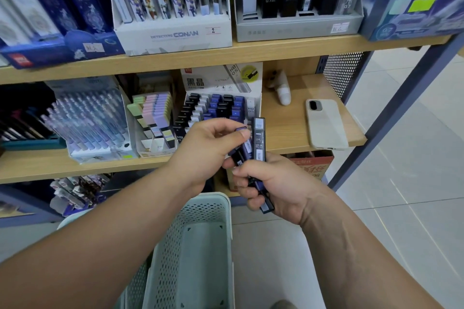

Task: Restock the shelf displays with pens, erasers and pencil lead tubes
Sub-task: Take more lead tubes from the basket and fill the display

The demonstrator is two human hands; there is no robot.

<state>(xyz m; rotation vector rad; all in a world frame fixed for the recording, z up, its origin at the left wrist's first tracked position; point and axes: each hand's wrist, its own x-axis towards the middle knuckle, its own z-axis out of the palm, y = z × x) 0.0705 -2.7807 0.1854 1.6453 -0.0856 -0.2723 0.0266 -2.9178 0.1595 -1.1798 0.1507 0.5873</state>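
Right grip point(272, 184): tubes point(259, 139) by "HB" display point(218, 83)

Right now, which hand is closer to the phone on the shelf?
The right hand. It grips lead tubes just below and left of the phone; the left hand pinches a purple tube farther left.

single head view, looking forward-down, close on shelf point(226, 54) (wide-angle, edges bent).
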